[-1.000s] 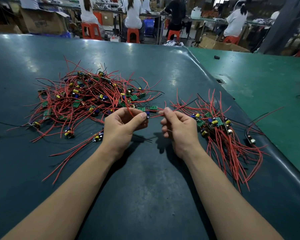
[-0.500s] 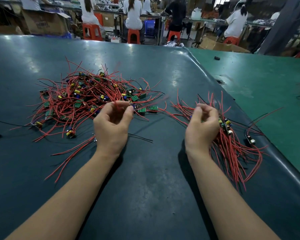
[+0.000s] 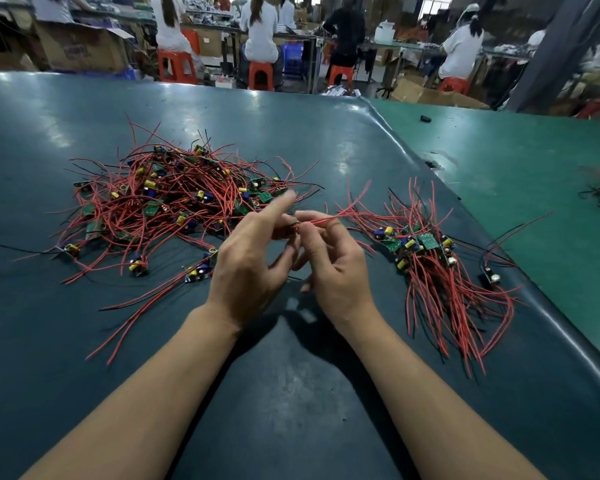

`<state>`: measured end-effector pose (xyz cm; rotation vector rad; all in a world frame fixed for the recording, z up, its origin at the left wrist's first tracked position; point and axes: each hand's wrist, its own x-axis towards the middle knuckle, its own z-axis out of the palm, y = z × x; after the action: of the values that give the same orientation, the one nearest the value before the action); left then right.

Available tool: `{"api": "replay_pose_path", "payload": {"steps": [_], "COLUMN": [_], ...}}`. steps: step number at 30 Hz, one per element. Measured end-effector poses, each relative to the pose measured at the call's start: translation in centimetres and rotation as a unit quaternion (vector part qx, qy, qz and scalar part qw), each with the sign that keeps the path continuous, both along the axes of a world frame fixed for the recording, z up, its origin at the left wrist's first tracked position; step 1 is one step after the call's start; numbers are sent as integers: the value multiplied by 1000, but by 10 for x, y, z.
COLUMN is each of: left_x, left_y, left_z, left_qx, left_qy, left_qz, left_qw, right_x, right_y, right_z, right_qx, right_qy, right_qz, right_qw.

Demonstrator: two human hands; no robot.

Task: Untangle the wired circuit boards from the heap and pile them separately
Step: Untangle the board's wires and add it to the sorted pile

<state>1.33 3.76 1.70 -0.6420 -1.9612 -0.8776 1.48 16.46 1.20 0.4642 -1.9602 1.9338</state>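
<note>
Fingers point(image 3: 305, 216) of both hands pinch red wires point(image 3: 329, 219) above dark table point(image 3: 291, 393), workshop behind.

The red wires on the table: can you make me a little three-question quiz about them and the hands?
1. True or false: the tangled heap lies to the left of the sorted pile.
2. What are the left hand and right hand pinching between them? A) a red stool B) red wires C) a cardboard box
3. Fill in: the dark table mat meets a lighter ____ mat on the right.

Key: 1 true; 2 B; 3 green.
</note>
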Motion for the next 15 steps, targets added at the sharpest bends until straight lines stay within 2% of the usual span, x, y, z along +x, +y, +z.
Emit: {"api": "replay_pose_path", "payload": {"steps": [3,8,12,15], "left_x": [-2,-10,-16,-18], "left_y": [-3,-5,-6,-7], "left_z": [-2,-4,-4,-5], "left_qx": [-26,-33,-26,-43], "left_qy": [42,65,45,20], "left_qz": [-8,42,32,29], "left_qw": [999,996,998,998], "right_x": [-1,-7,-13,-16], "right_y": [-2,-6,-6,-3], "right_z": [1,-6,-6,-7], "right_qx": [-31,4,63,32], "right_qy": [-17,-3,58,26], "right_qz": [16,-2,-49,-82], "right_qw": [999,1000,995,996]}}
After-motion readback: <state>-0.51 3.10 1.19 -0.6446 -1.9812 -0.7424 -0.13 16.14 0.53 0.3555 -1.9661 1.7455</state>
